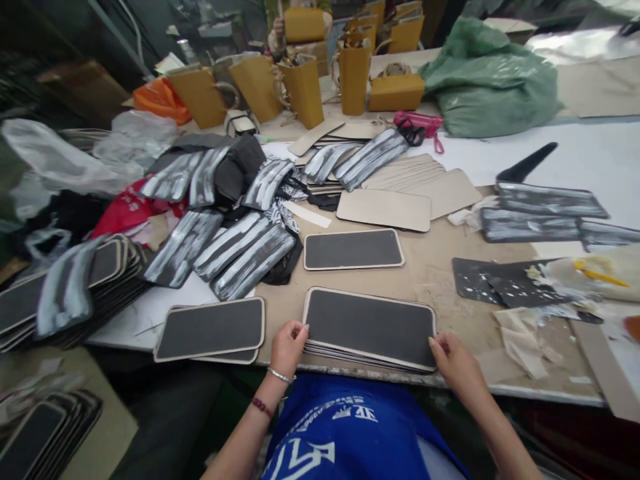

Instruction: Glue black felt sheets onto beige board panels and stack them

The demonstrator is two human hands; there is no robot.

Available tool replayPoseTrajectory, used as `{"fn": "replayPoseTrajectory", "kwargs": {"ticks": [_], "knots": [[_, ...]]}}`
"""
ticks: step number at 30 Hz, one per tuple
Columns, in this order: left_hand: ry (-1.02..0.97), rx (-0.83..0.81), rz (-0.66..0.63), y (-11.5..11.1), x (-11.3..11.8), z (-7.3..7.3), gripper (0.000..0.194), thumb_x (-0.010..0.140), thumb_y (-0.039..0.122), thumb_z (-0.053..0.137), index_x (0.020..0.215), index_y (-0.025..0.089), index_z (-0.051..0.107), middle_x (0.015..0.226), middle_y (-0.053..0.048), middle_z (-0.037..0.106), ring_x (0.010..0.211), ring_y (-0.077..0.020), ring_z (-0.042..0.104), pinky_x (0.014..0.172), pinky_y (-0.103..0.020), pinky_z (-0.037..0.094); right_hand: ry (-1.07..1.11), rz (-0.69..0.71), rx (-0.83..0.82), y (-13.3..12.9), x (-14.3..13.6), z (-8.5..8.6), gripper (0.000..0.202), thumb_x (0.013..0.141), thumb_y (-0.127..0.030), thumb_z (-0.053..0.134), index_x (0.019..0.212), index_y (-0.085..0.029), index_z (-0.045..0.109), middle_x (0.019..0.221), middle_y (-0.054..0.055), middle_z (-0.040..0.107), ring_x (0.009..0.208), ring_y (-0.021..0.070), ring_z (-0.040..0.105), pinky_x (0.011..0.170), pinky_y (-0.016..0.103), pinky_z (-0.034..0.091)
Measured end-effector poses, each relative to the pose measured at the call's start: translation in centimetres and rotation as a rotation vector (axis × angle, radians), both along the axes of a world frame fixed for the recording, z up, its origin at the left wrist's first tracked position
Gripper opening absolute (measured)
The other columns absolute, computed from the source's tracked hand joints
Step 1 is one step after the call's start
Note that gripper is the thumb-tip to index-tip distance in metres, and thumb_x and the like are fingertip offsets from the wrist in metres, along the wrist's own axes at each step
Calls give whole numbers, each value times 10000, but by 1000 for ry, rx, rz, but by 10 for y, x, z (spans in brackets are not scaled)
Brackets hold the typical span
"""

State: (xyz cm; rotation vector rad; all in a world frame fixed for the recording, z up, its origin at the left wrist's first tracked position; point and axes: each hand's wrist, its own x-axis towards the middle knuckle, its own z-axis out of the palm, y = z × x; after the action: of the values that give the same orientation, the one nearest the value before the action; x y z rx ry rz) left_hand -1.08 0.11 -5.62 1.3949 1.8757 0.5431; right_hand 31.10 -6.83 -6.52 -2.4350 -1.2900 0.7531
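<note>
A stack of dark panels with pale borders point(370, 327) lies at the table's front edge. My left hand point(289, 347) pinches its left end, and my right hand point(453, 357) has thumb and fingers closed on its right end. Behind the stack lies a single dark panel with a pale border point(353, 249). To the left of my left hand, two more bordered panels point(210, 328) overlap near the edge. A plain beige panel point(384, 209) rests farther back, beside a fanned pile of beige pieces point(420, 177).
Dark pieces streaked with white point(255, 257) lie left of centre, others point(533, 223) at the right. Yellow-brown bags point(303, 90) and a green plastic bag point(495, 83) stand at the back. Another person's hand point(279, 28) holds a bag there. Scraps point(525, 340) lie at the right.
</note>
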Motion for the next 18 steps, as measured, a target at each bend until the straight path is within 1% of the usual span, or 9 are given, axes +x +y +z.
{"fn": "replayPoseTrajectory", "kwargs": {"ticks": [5, 12, 15, 18], "knots": [[-36, -1, 28, 1, -1, 1, 217, 682, 343, 498, 533, 186, 503, 512, 33, 490, 535, -115, 461, 556, -228, 365, 7, 33, -26, 2, 5, -4, 279, 648, -522, 351, 597, -253, 402, 520, 24, 520, 524, 207, 520, 533, 317, 360], [-139, -61, 1, 4, -6, -2, 213, 688, 331, 486, 535, 183, 481, 492, 49, 463, 504, -100, 445, 512, -209, 356, -26, 51, -89, 8, 4, 4, 270, 628, -531, 349, 573, -267, 367, 496, 36, 523, 519, 226, 527, 526, 331, 364], [-117, -61, -15, 5, -7, -3, 205, 689, 313, 494, 530, 187, 467, 500, 51, 453, 510, -101, 440, 519, -214, 350, -40, 47, -121, 9, 3, 5, 265, 630, -527, 340, 581, -267, 363, 499, 38, 519, 516, 224, 523, 527, 330, 357], [-61, -41, -7, 1, -7, -2, 182, 701, 285, 511, 553, 194, 456, 525, 46, 446, 527, -112, 439, 555, -236, 363, -49, 58, -96, 7, 3, 1, 261, 650, -518, 333, 594, -264, 359, 505, 33, 510, 520, 217, 515, 532, 325, 349]]}}
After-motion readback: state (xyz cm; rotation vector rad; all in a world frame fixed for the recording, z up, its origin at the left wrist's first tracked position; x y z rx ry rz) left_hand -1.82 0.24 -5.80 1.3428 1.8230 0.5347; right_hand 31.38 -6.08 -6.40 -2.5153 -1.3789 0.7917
